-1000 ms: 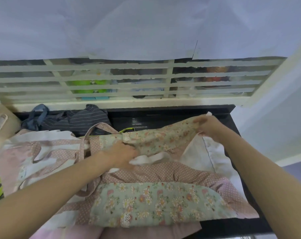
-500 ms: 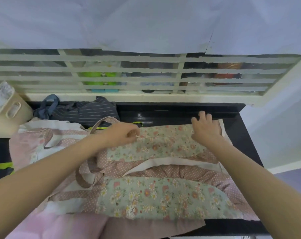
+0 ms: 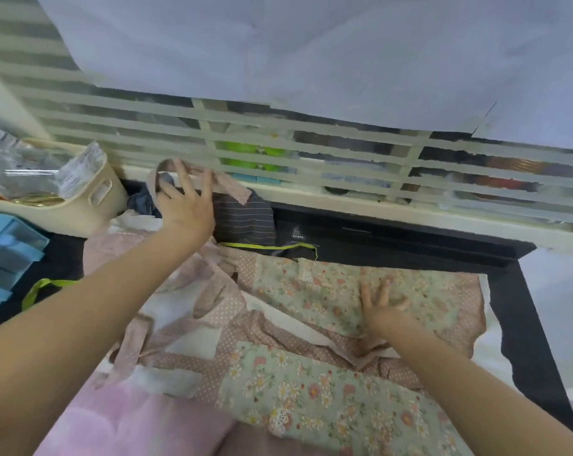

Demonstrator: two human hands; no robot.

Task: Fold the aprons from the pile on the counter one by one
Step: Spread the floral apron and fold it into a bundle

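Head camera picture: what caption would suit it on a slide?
Right hand flattens floral apron; left hand lifts its strap.

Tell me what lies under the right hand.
The right hand rests flat on the floral apron, folded over its dotted pink part. Whatever lies beneath those layers is covered.

Right hand [image 3: 382, 307] presses flat on the floral apron [image 3: 327, 406] spread over the dark worktop [image 3: 525, 324]; left hand [image 3: 186, 205], fingers spread, lifts its pink dotted strap [image 3: 226, 184] above the striped dark apron [image 3: 245, 218], beside a cream basket [image 3: 91, 205].
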